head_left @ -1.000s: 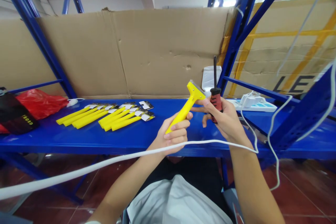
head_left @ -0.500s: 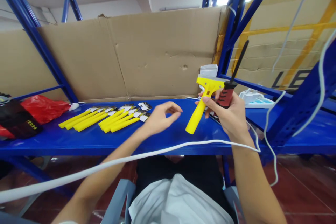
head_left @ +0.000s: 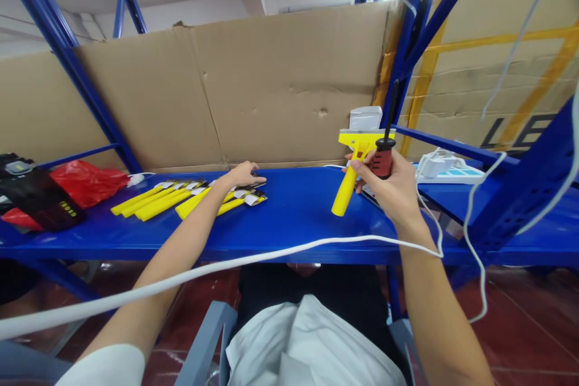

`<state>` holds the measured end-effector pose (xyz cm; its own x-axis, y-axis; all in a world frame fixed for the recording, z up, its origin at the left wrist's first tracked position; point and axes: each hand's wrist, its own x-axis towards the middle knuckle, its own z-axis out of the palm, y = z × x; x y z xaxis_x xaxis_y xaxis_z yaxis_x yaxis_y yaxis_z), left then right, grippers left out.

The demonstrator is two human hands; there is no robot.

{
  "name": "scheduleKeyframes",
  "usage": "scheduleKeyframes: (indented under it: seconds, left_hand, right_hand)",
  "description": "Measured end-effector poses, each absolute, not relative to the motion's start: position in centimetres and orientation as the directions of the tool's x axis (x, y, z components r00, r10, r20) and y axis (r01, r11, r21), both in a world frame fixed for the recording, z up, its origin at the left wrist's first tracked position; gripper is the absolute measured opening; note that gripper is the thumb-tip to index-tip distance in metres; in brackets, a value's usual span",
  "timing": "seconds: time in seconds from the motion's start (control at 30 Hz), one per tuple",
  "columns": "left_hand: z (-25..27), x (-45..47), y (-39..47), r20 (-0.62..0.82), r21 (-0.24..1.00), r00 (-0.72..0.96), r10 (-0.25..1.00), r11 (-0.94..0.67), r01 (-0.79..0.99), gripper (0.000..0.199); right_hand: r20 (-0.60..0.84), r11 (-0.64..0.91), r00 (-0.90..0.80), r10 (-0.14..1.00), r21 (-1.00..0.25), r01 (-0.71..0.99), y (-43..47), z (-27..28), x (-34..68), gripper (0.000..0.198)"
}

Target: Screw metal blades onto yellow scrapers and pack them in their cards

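My right hand point(head_left: 394, 186) holds a yellow scraper point(head_left: 345, 190) and a screwdriver point(head_left: 382, 164) together. The scraper's wide head, with a metal edge, is up and its handle slants down-left. The screwdriver has a red-and-black handle, and its dark shaft points upward in front of the head's right end. My left hand point(head_left: 240, 175) reaches to the back of the blue shelf, fingers bent over a small black-and-white card point(head_left: 259, 182). Under and beside my left forearm lie several yellow scrapers point(head_left: 163, 204) with black-and-white ends, partly hidden by the arm.
A white cable point(head_left: 289, 253) crosses low in front of the blue shelf point(head_left: 298, 217). On the left are a black container point(head_left: 49, 199) and a red plastic bag point(head_left: 90, 182). A white power strip point(head_left: 452, 175) lies at right. Cardboard point(head_left: 280, 84) closes the back.
My left hand has moved left and away from me, from the shelf's middle to the card behind the scrapers. My right hand still holds the scraper and screwdriver, the screwdriver now more upright.
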<state>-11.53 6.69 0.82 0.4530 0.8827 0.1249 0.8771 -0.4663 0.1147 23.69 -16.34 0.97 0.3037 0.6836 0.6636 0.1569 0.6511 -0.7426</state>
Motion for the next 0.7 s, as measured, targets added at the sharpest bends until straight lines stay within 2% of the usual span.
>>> scheduleKeyframes:
  seconds: [0.1, 0.2, 0.47, 0.6, 0.7]
  left_hand:
    - [0.4, -12.5, 6.6, 0.063, 0.123, 0.453, 0.889, -0.458, 0.880, 0.109]
    - [0.5, -13.1, 6.7, -0.065, 0.112, 0.439, 0.896, -0.430, 0.896, 0.126]
    - [0.1, -14.7, 8.3, -0.079, 0.103, 0.408, 0.909, -0.400, 0.911, 0.131]
    - [-0.4, -15.0, 8.7, 0.019, 0.184, 0.425, 0.905, -0.421, 0.888, 0.132]
    - [0.2, -13.8, 7.8, 0.250, 0.246, 0.475, 0.844, -0.530, 0.812, 0.137]
  right_hand:
    - [0.649, 0.639, 0.311, 0.694, -0.755, 0.148, -15.4, 0.5, 23.8, 0.045]
    - [0.641, 0.625, 0.306, 0.704, -0.764, 0.162, -14.9, 0.3, 23.8, 0.046]
    - [0.646, 0.624, 0.286, 0.708, -0.761, 0.176, -15.2, 0.4, 23.6, 0.046]
    - [0.669, 0.653, 0.293, 0.683, -0.739, 0.166, -14.8, 0.2, 23.7, 0.048]
    - [0.696, 0.685, 0.340, 0.632, -0.707, 0.175, -14.4, 0.0, 23.7, 0.049]
